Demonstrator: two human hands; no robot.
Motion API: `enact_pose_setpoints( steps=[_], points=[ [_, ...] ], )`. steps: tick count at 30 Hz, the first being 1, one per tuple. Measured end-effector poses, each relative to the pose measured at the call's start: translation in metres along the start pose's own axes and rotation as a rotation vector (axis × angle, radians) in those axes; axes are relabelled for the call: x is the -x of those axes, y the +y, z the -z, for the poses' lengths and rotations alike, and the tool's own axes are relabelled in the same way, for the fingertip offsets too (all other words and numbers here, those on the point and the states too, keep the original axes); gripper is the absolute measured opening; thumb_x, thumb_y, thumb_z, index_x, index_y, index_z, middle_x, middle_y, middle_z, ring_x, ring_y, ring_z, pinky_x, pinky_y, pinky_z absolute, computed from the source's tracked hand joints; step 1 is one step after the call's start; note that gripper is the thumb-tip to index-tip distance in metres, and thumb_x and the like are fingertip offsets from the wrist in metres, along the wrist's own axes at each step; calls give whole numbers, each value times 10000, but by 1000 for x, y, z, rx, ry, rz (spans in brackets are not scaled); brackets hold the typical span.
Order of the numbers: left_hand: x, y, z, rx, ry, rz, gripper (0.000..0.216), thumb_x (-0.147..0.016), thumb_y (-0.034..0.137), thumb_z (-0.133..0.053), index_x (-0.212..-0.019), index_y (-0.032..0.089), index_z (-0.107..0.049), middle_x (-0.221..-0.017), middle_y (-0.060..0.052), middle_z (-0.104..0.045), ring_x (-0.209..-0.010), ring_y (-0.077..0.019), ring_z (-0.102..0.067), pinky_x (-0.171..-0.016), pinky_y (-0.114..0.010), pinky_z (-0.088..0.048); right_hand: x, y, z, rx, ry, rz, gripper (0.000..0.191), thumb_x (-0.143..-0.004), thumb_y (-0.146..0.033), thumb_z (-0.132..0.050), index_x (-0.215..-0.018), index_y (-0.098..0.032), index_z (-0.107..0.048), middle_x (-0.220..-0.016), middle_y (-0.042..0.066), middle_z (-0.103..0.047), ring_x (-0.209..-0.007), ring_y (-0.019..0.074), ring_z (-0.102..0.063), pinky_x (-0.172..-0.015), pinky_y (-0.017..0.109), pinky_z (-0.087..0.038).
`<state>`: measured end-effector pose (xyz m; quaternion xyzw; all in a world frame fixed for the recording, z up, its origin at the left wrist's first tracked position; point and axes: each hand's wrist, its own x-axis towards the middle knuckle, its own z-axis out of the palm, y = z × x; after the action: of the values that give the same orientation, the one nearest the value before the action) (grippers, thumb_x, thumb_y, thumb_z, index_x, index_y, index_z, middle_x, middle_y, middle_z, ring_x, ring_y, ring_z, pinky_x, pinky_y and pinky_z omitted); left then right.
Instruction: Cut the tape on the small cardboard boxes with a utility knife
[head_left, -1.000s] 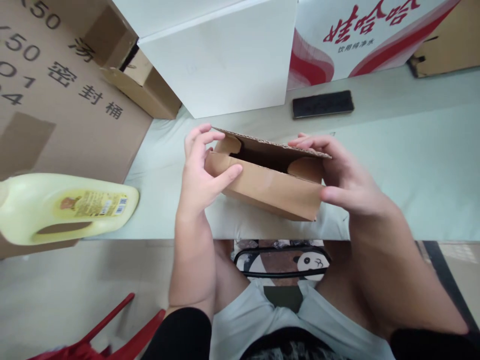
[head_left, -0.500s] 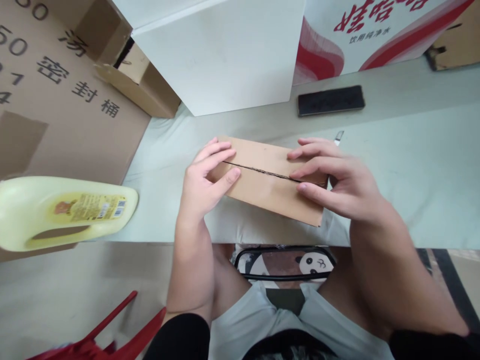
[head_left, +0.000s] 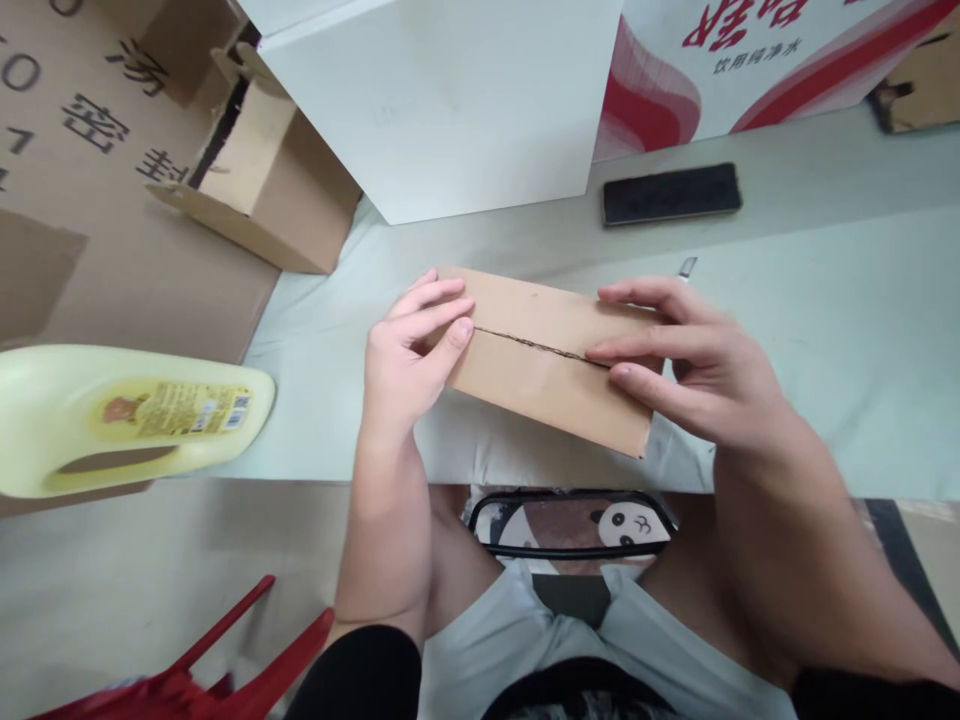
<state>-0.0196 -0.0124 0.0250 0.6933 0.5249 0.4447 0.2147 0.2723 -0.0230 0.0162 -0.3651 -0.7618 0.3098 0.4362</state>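
Note:
A small brown cardboard box (head_left: 547,360) lies slightly slanted on the pale green table cover, and a ragged dark seam runs along its top between two closed flaps. My left hand (head_left: 416,345) grips its left end, the thumb pressing near the seam and the fingers on the far flap. At the right end, my right hand (head_left: 690,355) holds the box with thumb and fingertips resting over the flaps. Just behind my right hand, the tip of a cutter blade (head_left: 687,267) shows; the rest is hidden.
A black phone (head_left: 671,194) lies beyond the box. White box (head_left: 442,110), a red-and-white carton (head_left: 667,80) and an open brown carton (head_left: 300,180) stand at the back. On the left are a large carton (head_left: 150,270) and a yellow jug (head_left: 172,405). A red chair (head_left: 247,670) stands below.
My left thumb has moved up onto the seam. My right fingers have shifted slightly right along the box. The open brown carton at the back left has tipped lower, and the view has shifted slightly.

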Motion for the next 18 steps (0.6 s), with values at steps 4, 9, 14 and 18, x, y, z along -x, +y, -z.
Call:
enact_pose_setpoints(
  steps=[4,9,14,18],
  points=[
    [-1,0,-2,34,27,43,172,-888,389,-799,-1014,283,-851,-1253,-26,-793,-1382,-295,-634,-1187,-503,-530,3,7,4,-19,9,-38,183,-940,-328,-709,-1092,-356,-806,-1338,65,-663,-1268,291,-647,-1047,479,-585],
    [-3,0,-3,53,45,67,147,-865,374,-815,-977,287,-855,-1234,-18,-799,-1374,-301,-638,-1220,-539,-489,4,10,6,-62,9,-66,161,-968,-361,-662,-1058,-330,-791,-1317,67,-676,-1284,291,-635,-1077,487,-554],
    [-4,-4,-2,100,101,93,136,-838,360,-838,-947,281,-858,-1194,-18,-810,-1353,-311,-654,-1245,-571,-453,5,11,5,-194,26,-150,287,-995,-443,-605,-1250,-339,-687,-1306,64,-683,-1260,288,-646,-1108,510,-535],
    [-7,-11,4,180,184,152,134,-802,369,-868,-900,277,-859,-1157,-21,-817,-1329,-316,-671,-1256,-567,-444,7,22,0,-322,53,-221,444,-973,-476,-609,-1401,-377,-544,-1381,54,-637,-1257,287,-654,-1109,536,-538]
  ],
)
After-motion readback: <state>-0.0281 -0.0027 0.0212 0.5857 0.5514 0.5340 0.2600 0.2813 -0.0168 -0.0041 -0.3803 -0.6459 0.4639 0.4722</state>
